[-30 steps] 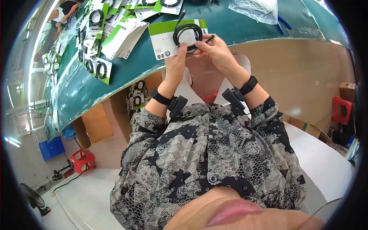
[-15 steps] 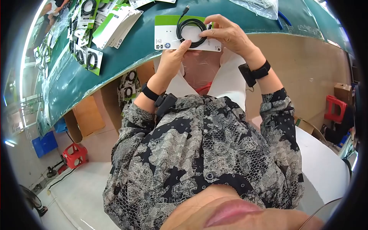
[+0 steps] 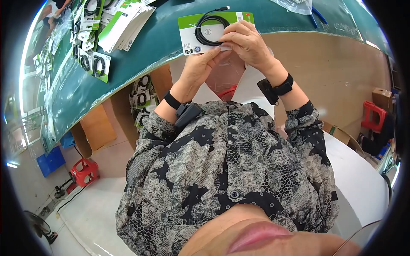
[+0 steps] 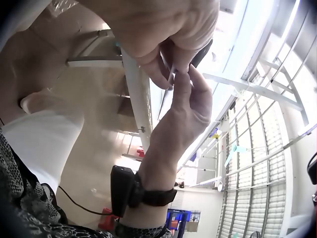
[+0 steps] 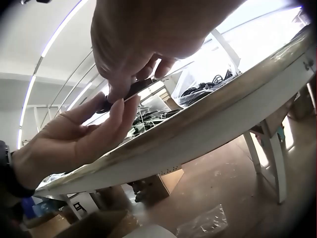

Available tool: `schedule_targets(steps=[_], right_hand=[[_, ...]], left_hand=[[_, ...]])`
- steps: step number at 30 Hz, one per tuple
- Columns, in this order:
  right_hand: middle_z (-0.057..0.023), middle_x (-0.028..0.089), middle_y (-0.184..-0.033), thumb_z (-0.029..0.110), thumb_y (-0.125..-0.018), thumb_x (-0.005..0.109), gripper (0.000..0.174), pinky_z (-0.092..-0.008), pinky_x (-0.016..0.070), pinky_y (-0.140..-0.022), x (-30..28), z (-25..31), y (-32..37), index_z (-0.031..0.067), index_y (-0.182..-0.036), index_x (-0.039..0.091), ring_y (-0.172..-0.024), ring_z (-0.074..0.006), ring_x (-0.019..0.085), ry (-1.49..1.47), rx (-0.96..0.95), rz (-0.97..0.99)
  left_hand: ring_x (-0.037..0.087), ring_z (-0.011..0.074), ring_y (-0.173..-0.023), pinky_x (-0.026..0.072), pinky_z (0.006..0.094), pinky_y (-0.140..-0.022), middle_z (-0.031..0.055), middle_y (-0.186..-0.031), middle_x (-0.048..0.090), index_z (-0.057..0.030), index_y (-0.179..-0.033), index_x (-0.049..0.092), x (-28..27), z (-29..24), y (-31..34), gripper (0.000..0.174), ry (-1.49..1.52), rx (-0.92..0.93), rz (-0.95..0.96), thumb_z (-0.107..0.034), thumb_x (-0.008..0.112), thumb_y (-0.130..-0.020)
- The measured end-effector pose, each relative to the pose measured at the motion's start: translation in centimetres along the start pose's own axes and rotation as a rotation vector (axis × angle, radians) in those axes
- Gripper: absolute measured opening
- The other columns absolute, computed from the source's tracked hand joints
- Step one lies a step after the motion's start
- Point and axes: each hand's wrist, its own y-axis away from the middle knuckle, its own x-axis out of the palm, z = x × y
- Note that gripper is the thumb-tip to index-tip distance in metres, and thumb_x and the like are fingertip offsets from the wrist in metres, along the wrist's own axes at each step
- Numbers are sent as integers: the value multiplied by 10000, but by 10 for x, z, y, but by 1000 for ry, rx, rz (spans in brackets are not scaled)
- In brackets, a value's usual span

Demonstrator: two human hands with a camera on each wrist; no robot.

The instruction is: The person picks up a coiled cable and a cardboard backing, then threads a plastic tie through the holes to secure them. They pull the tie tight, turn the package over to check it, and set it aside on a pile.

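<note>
A black coiled cable (image 3: 198, 33) lies against a green-and-white backing card (image 3: 186, 39) above the table's front edge in the head view. Its plug (image 3: 224, 8) points right past the card's top edge. My left hand (image 3: 199, 65) pinches the card's lower edge, thumb in front and fingers behind. My right hand (image 3: 250, 46) covers the card's right part, its curled fingers pinching the cable at the coil's lower right. Under those fingers the cable's other end is hidden. In the right wrist view, both hands' fingertips meet at the dark coil (image 5: 136, 89).
Carded cables (image 3: 99, 66) and a stack of blank cards (image 3: 128, 27) lie on the green table (image 3: 141, 57) at left. A clear plastic bag (image 3: 297, 5) and blue-handled pliers (image 3: 318, 18) lie at the back right. Red stools (image 3: 85, 172) stand on the floor.
The plug has swung from pointing up to pointing right. My left thumb has slid off the coil to the card's lower edge. My right hand has moved from the cable's end onto the coil.
</note>
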Motion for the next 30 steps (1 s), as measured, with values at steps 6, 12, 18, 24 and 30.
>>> schedule_targets(steps=[6,12,18,24,30], right_hand=[[-22,583,-915,83,-726,682,156,-326,403,-794,0,8,-1,104,-880,666,-848,-212,544,28,-12,7],[-42,564,-945,59,-711,694,180,-313,435,-763,17,15,4,86,-885,655,-869,-220,545,-117,84,-95],[-63,565,-910,58,-718,703,198,-314,472,-721,-9,-6,-14,61,-907,643,-832,-234,564,-231,76,-93],[-117,621,-957,188,-822,630,155,-385,503,-710,-70,-154,-3,61,-906,602,-848,-297,621,605,625,-218],[-119,615,-959,249,-839,595,168,-409,499,-716,-76,-164,-5,84,-871,598,-860,-312,616,808,838,-18]], left_hand=[[614,183,-936,546,335,-848,121,-1066,589,9,-1161,503,12,2,0,259,38,52,-68,-44,532,-909],[623,164,-909,541,288,-795,93,-1058,597,21,-1154,508,-11,20,-4,267,-538,206,-215,-129,528,-934],[624,167,-906,559,302,-733,79,-1045,594,-17,-1149,502,1,10,-10,245,-444,293,-227,-133,525,-934],[622,185,-902,572,330,-718,78,-1059,586,-30,-1173,480,8,1,-9,271,-260,199,-197,-121,535,-924],[595,173,-970,555,313,-780,69,-1058,575,-24,-1205,457,15,4,-13,308,-225,234,-253,-90,538,-915]])
